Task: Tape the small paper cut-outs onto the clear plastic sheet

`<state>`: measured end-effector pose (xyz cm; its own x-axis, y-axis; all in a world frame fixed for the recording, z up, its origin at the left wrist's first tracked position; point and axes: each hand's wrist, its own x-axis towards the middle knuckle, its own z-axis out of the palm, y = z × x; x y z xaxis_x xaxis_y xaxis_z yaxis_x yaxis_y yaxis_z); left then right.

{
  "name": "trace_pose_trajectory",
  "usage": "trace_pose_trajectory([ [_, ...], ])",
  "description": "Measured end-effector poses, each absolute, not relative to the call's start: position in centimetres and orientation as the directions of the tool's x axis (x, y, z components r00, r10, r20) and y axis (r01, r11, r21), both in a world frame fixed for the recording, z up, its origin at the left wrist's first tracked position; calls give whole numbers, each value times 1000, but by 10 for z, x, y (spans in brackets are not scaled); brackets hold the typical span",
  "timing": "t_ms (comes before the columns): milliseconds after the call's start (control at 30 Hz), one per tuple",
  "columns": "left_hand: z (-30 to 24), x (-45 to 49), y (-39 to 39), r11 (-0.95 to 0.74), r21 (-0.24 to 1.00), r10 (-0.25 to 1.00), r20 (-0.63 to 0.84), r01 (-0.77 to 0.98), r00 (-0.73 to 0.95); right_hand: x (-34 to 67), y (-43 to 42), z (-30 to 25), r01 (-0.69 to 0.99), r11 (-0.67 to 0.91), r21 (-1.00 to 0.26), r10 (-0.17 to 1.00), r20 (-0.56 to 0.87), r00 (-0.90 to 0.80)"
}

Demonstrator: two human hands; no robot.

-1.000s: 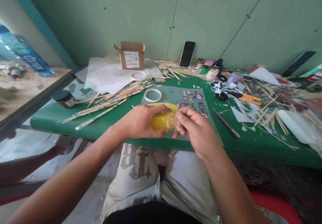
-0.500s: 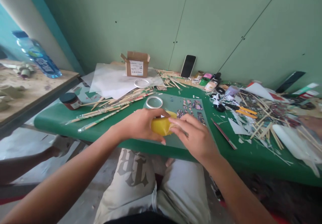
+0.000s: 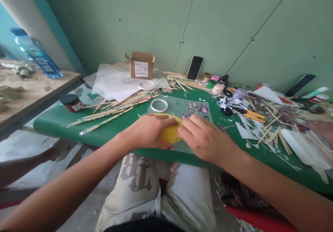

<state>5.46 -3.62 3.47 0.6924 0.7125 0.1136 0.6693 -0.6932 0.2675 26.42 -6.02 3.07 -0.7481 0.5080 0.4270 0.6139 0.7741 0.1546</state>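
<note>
Between my hands is a smooth yellow round piece, partly covered by my fingers; its exact kind cannot be told. My left hand is closed on its left side, thumb at the near edge and fingers over the top. At its right edge, the bent fingers of my right hand are pressed together in a pinch; what they hold is hidden. Under both hands lies a grey-green mat. Beyond them on the mat are a silvery ring and several small dark patterned pieces.
Wooden sticks in printed wrappers and a dark-lidded jar lie left. A cardboard box and phone stand behind. Right are orange-handled pliers, paper scraps and another person's hand. A water bottle stands far left.
My right hand has turned, its forearm swinging outward, and its fingers have curled more tightly at the yellow piece's edge. The yellow piece has tilted, and my left hand has shifted slightly with it.
</note>
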Motion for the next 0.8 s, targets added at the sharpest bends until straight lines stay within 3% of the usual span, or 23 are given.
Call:
trace_pose_trajectory([
  [100, 31, 58, -40, -685, 235, 725, 122, 690, 678, 266, -54, 25, 683, 656, -321, 754, 316, -576],
  [200, 22, 62, -45, -665, 200, 747, 162, 719, 645, 261, -61, 16, 541, 180, -821, 936, -25, -350],
  [267, 15, 63, -48, -651, 169, 758, 206, 740, 619, 256, -73, 12, 287, -144, -947, 925, -232, -302],
  [367, 5, 64, -51, -655, 140, 747, 270, 742, 608, 251, -92, 7, -26, -359, -933, 874, -327, -359],
  [433, 1, 63, -51, -669, 133, 731, 297, 732, 614, 252, -100, 3, -52, -340, -939, 875, -295, -384],
  [500, -1, 62, -50, -672, 130, 726, 311, 729, 614, 257, -103, -1, 58, -174, -983, 919, -183, -349],
  [633, -1, 62, -48, -659, 134, 738, 302, 740, 603, 264, -106, -11, 281, 289, -915, 956, 260, -137],
  [700, 0, 63, -48, -655, 143, 744, 293, 742, 600, 262, -108, -16, 221, 367, -904, 930, 352, -106],
  [800, 1, 64, -47, -645, 154, 753, 292, 749, 589, 251, -109, -24, 11, 370, -929, 927, 368, -68],
])
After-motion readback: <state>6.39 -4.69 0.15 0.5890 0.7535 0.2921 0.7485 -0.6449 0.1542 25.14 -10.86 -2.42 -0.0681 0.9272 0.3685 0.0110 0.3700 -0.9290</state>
